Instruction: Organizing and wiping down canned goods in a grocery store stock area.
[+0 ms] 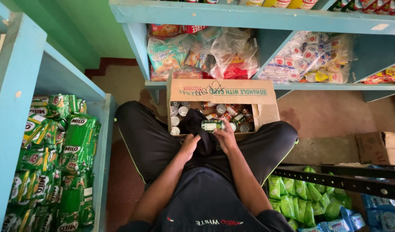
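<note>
**Seated among shelves, a person wiped a can over an open carton**

Leftmost, green sachet packs (62, 159) filled a blue shelf bin (104, 141), their lower rows cut off by the frame's edge. Beside it sat the person, knees spread, seen only from above; head and feet were out of view. The left hand (189, 146) was closed on a dark cloth (198, 129), which blended into the black trousers so that its outline was hard to trace. Just right of it, the right hand (226, 136) gripped a small can with a green label (213, 125), held on its side at the near rim of a cardboard box (223, 91) between the knees. The fingers' far sides were hidden behind the can. More tins (232, 112) lay jumbled inside the box, partly covered by the cloth and too small to tell apart. Behind, clear bags of packets (206, 53) crowded a blue shelf (249, 17). Farther right, a perforated dark metal bar (343, 182) crossed over light green pouches (300, 202), hiding some of them, and a second carton (378, 146) was cropped at the edge.
</note>
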